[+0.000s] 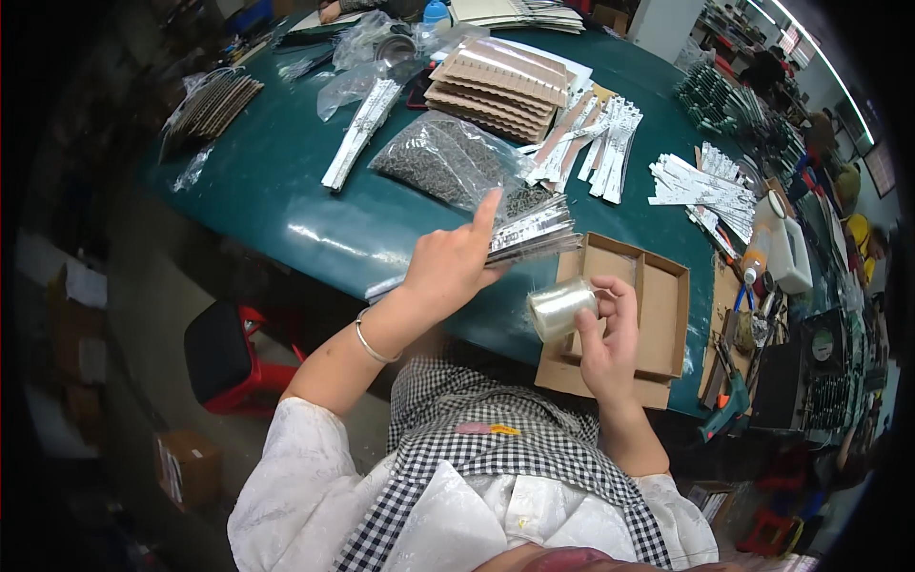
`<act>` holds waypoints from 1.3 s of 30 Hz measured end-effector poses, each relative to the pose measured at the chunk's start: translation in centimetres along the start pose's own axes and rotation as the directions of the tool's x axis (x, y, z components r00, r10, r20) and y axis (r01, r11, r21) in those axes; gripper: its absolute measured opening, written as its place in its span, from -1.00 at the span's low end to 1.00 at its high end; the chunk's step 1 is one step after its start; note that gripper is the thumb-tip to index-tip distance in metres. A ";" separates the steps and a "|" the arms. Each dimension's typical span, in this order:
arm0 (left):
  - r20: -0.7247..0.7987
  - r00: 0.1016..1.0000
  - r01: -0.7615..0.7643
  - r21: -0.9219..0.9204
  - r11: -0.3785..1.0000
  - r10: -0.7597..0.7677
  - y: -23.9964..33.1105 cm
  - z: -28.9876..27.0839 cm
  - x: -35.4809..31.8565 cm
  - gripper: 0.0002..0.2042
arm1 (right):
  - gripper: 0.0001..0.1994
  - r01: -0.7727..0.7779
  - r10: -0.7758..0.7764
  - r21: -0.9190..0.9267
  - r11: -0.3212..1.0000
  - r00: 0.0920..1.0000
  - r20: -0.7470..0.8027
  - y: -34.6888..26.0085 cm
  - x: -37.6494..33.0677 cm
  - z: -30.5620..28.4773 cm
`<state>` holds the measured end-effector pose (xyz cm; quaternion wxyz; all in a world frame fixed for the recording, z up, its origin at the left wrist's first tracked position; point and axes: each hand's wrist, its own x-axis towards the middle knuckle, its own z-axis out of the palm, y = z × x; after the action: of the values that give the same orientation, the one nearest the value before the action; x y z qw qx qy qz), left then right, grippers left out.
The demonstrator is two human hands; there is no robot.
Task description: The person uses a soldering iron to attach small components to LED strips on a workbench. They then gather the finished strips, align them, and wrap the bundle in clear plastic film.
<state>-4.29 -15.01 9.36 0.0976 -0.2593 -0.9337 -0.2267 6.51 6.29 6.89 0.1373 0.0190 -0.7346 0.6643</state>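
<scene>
Cluttered green table, crowded workshop

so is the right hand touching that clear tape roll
Touching. The head view shows the right hand with fingers wrapped around the clear tape roll, holding it above the cardboard tray.

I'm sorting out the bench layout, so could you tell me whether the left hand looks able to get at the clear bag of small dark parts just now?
Probably not freely: the left hand already grips a bundle of silvery strips. The clear bag lies just beyond, with nothing between.
</scene>
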 end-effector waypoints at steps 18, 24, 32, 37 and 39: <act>0.527 0.849 0.501 -0.822 0.271 0.029 -0.1 -2.3 0.8 -0.46 | -0.28 -0.021 0.024 -0.048 0.999 0.998 0.049 2.6 3.8 -3.0; 0.653 0.659 0.711 -0.703 -0.025 0.375 -1.3 1.6 -0.2 -0.28 | -0.26 -0.017 -0.012 0.123 0.992 0.972 0.233 4.7 5.3 -2.6; 0.621 0.630 0.708 -0.706 -0.016 0.467 -2.9 6.5 -3.8 -0.09 | -0.36 -0.238 0.118 0.193 0.952 0.866 0.487 4.5 6.4 -1.3; 0.516 0.856 0.516 -0.857 -0.007 0.029 -1.2 3.2 -2.5 0.09 | -0.51 -0.283 0.239 0.076 0.956 0.903 0.356 4.8 6.2 -0.4; 0.393 0.919 0.375 -0.890 0.259 0.020 -1.5 4.6 -2.9 0.06 | -0.55 -0.243 0.240 -0.025 0.970 0.928 0.286 3.8 6.4 1.3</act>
<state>-2.96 -15.27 3.91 -0.2593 -0.1903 -0.6347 -0.7027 -0.71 6.41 4.57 -0.0535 0.0256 -0.7399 0.6701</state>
